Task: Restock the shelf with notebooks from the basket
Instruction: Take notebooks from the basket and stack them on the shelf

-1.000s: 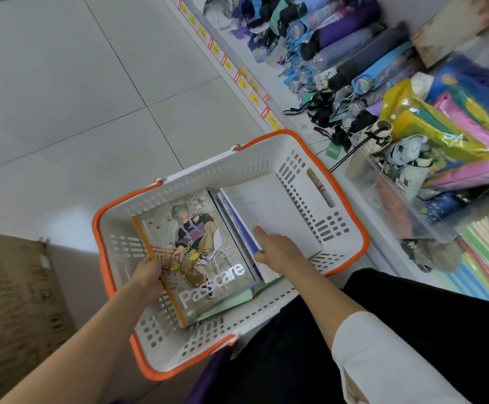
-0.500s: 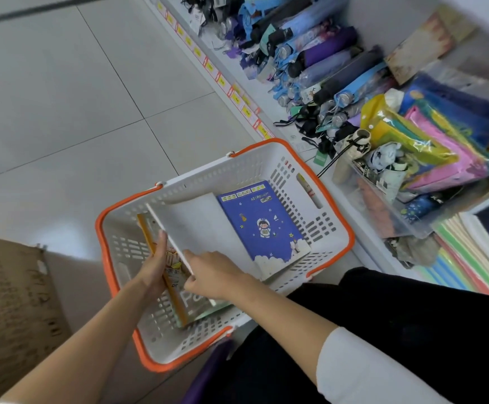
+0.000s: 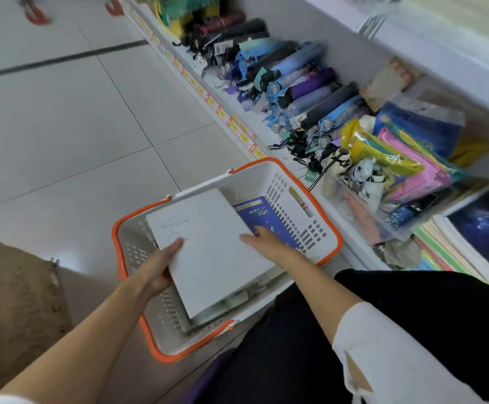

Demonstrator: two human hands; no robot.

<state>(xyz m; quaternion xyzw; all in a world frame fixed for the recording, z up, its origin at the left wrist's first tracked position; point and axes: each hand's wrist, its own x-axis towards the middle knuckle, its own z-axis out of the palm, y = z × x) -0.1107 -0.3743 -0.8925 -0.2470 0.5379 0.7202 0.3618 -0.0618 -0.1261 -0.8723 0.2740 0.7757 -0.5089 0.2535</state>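
Hands, left (image 3: pixel 157 269) and right (image 3: pixel 266 243), at white notebook (image 3: pixel 214 252) over basket (image 3: pixel 330 230), umbrellas (image 3: pixel 310 91) beside

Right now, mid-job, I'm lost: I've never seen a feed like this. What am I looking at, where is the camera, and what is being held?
There is no machine here. These are a person's two bare hands, and the single picture comes from a camera worn on their head, looking down. A white basket with an orange rim sits beside a low shelf that holds folded umbrellas and a stack of notebooks. The left hand grips the edge of a white notebook, which is tilted above the basket. The right hand, fingers straight, touches a blue notebook inside the basket. More books lie under the white one.
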